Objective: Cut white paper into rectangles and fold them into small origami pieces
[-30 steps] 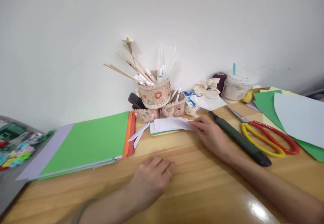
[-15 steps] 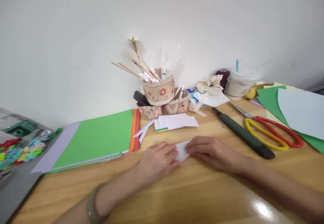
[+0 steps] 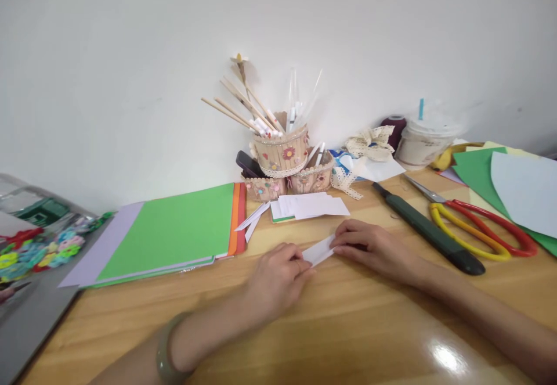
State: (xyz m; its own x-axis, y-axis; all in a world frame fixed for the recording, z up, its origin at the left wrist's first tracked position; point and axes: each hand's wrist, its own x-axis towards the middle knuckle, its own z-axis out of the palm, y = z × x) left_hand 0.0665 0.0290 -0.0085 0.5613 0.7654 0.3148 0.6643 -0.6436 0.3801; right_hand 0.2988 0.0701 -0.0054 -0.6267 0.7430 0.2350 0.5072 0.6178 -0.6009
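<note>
Between my hands is a small white piece of paper [image 3: 318,251], low over the wooden table. My left hand [image 3: 278,276], with a ring on one finger, is closed on the paper's left end. At its right end, the thumb and fingers of my right hand [image 3: 375,249] pinch the paper. My fingers hide both ends of it. Just beyond lies a stack of white paper slips [image 3: 313,205] with a bit of green under it, and a few narrow folded slips [image 3: 252,220] rest at its left.
Coloured paper sheets [image 3: 174,231] lie at left. Decorated baskets [image 3: 281,151] with sticks and pens stand against the wall. To the right are a dark green tool with a long handle [image 3: 429,231], scissors [image 3: 478,228], a lidded cup [image 3: 426,141] and more paper [image 3: 528,184].
The paper shows as a narrower strip between my hands now. My right hand's fingers have shifted slightly up and right along it. The whole view has moved a little.
</note>
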